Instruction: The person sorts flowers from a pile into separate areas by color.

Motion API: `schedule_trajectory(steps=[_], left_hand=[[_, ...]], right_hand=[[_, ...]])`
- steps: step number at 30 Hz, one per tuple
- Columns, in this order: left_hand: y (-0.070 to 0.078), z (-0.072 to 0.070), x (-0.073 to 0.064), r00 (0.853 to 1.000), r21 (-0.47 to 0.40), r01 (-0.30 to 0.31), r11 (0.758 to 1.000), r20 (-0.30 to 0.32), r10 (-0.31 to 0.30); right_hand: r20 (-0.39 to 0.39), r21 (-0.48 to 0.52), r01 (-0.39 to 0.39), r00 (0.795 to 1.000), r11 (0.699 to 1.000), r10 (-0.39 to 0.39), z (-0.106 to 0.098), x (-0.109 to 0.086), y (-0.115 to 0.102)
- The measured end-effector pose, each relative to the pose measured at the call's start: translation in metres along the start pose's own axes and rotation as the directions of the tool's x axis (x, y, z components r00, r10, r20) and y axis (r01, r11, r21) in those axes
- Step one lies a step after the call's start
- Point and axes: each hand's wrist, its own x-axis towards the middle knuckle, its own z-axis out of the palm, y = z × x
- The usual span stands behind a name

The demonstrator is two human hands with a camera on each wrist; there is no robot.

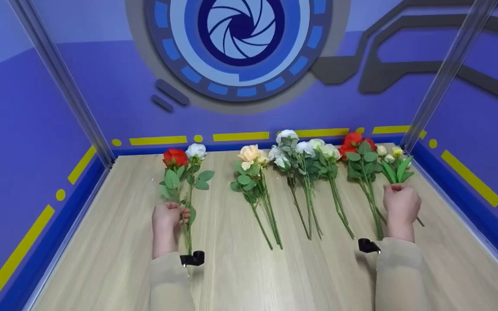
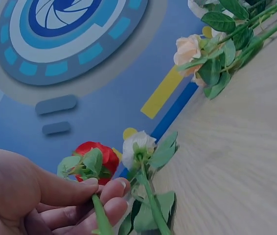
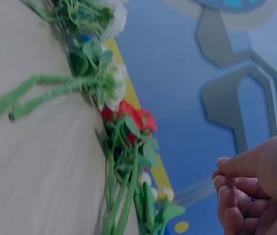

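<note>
My left hand pinches the green stem of a red rose between thumb and fingers; the stem comes out below the thumb in the left wrist view. Right beside it, a white rose lies with its stem along my fingertips. My right hand is over the stems of a small bunch of yellow and cream tulips. In the right wrist view its fingers are loosely curled, apart from the tulips, with nothing visible in them.
Peach roses, white flowers, pale green-white flowers and a red rose bunch lie in a row on the wooden table, stems toward me. Blue-purple panels border the back and sides.
</note>
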Motion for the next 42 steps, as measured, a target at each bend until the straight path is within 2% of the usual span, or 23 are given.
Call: schedule_trajectory(steps=[5,8,10,15,20,24,27,29,32,35,37,39,42], left_hand=[[0.008,0.011,-0.004,0.999,-0.057,-0.05,0.997,0.006,0.05],[0.013,0.02,-0.005,0.995,-0.101,-0.093,0.991,0.018,0.095],[0.016,0.028,-0.006,0.991,-0.092,-0.133,0.987,0.022,0.136],[0.022,0.051,-0.013,0.975,-0.136,-0.206,0.969,0.058,0.215],[0.025,0.072,-0.019,0.961,-0.17,-0.235,0.957,0.105,0.255],[0.027,0.086,-0.024,0.951,-0.189,-0.248,0.95,0.141,0.276],[0.029,0.096,-0.031,0.937,-0.198,-0.269,0.943,0.175,0.304],[0.029,0.103,-0.036,0.924,-0.204,-0.284,0.937,0.204,0.324],[0.029,0.115,-0.043,0.9,-0.22,-0.303,0.927,0.252,0.354],[0.027,0.126,-0.049,0.879,-0.23,-0.313,0.922,0.298,0.372],[0.026,0.133,-0.052,0.865,-0.232,-0.325,0.917,0.319,0.387],[0.024,0.139,-0.055,0.859,-0.237,-0.324,0.916,0.331,0.389],[0.023,0.147,-0.06,0.851,-0.25,-0.33,0.91,0.339,0.401]], right_hand=[[0.022,0.012,0.098,0.995,0.995,-0.098,0.013,-0.011,-0.023],[0.073,0.014,0.149,0.986,0.989,-0.149,0.022,-0.018,-0.034],[0.124,0.017,0.182,0.975,0.983,-0.182,0.03,-0.024,-0.041],[0.245,0.069,0.246,0.935,0.967,-0.255,0.049,-0.042,-0.061],[0.36,0.147,0.253,0.887,0.956,-0.289,0.066,-0.064,-0.081],[0.406,0.224,0.269,0.848,0.937,-0.34,0.081,-0.083,-0.093],[0.445,0.311,0.25,0.814,0.917,-0.373,0.093,-0.1,-0.1],[0.48,0.359,0.238,0.782,0.903,-0.397,0.1,-0.114,-0.105],[0.542,0.404,0.237,0.716,0.883,-0.44,0.108,-0.135,-0.111],[0.591,0.451,0.251,0.635,0.856,-0.497,0.116,-0.152,-0.115],[0.61,0.483,0.246,0.594,0.84,-0.524,0.121,-0.161,-0.116],[0.617,0.516,0.227,0.57,0.826,-0.543,0.124,-0.168,-0.116],[0.61,0.553,0.201,0.563,0.809,-0.557,0.128,-0.173,-0.115]])
